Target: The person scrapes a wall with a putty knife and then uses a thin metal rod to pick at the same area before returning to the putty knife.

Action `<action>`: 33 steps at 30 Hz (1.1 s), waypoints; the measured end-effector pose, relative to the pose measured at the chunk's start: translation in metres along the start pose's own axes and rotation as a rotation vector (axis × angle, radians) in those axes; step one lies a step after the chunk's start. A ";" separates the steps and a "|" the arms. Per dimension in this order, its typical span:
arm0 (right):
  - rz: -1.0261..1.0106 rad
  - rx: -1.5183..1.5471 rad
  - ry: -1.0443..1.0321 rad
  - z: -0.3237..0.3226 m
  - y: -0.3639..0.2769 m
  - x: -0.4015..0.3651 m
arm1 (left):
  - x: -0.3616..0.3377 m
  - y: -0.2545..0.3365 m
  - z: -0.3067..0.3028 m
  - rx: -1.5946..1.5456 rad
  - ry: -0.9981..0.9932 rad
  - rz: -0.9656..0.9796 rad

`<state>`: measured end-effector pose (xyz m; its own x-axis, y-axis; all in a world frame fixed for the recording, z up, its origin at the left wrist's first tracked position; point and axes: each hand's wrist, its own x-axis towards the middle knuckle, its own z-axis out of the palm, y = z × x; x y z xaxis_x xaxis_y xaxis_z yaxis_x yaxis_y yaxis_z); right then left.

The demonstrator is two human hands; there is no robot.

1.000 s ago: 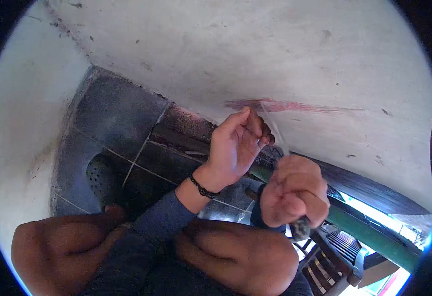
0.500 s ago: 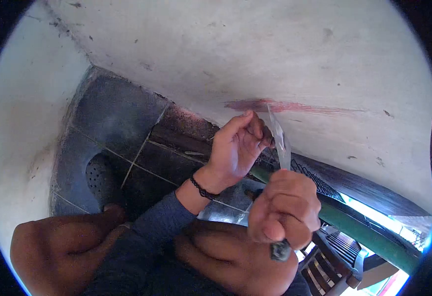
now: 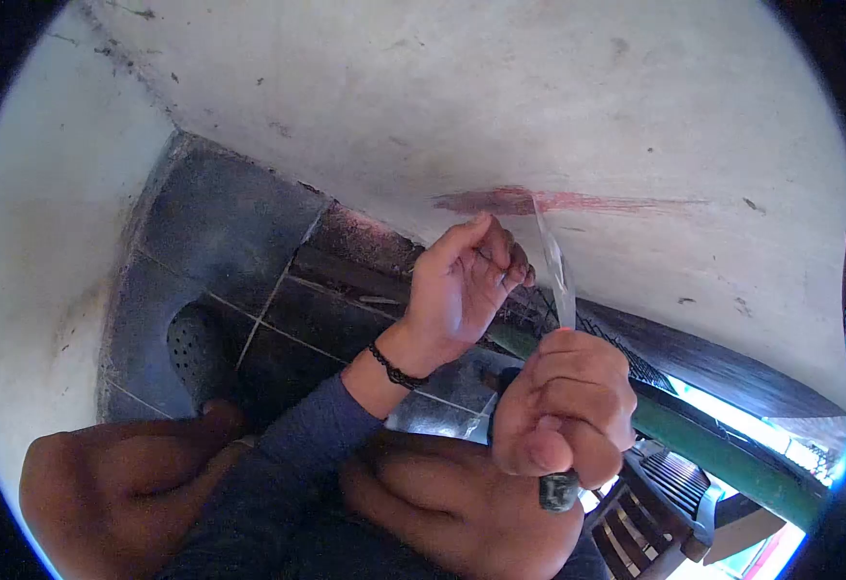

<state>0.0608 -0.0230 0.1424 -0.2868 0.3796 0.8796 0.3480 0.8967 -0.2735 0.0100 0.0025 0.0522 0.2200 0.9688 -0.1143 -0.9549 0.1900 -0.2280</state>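
My right hand (image 3: 570,411) is wrapped round the dark handle of a knife (image 3: 558,271). Its blade points up and away, with the tip at a reddish smear (image 3: 500,201) on the pale wall (image 3: 423,106). Just left of the blade is my left hand (image 3: 466,280), palm partly up and fingers curled near the wall below the smear. Whether those curled fingers hold anything small is hidden. A dark braided bracelet (image 3: 396,367) circles the left wrist.
Dark floor tiles (image 3: 220,213) lie at the left, with a perforated dark shoe (image 3: 194,348) on them. My bent knees are at the bottom. A green rail (image 3: 723,449), black mesh and a wooden chair (image 3: 641,522) stand at the lower right.
My right hand and the knife have shifted slightly right, and the blade tip has moved a little right along the smear. My left hand has barely moved.
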 end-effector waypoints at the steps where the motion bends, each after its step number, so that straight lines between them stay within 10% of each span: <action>1: 0.032 0.021 0.039 -0.003 -0.006 0.002 | -0.002 -0.001 0.000 -0.013 0.010 -0.011; 5: 0.078 0.402 0.098 -0.028 0.030 -0.045 | -0.005 -0.002 -0.002 0.013 0.012 -0.009; 10: 0.026 0.026 0.112 -0.001 0.000 -0.004 | -0.006 0.000 0.000 0.005 0.026 0.005; 33: 0.035 0.111 0.050 -0.010 -0.003 0.003 | -0.001 0.003 -0.004 0.019 -0.006 0.020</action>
<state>0.0679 -0.0271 0.1501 -0.2302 0.4012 0.8866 0.2547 0.9041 -0.3431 0.0077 0.0012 0.0474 0.1992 0.9735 -0.1125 -0.9628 0.1730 -0.2077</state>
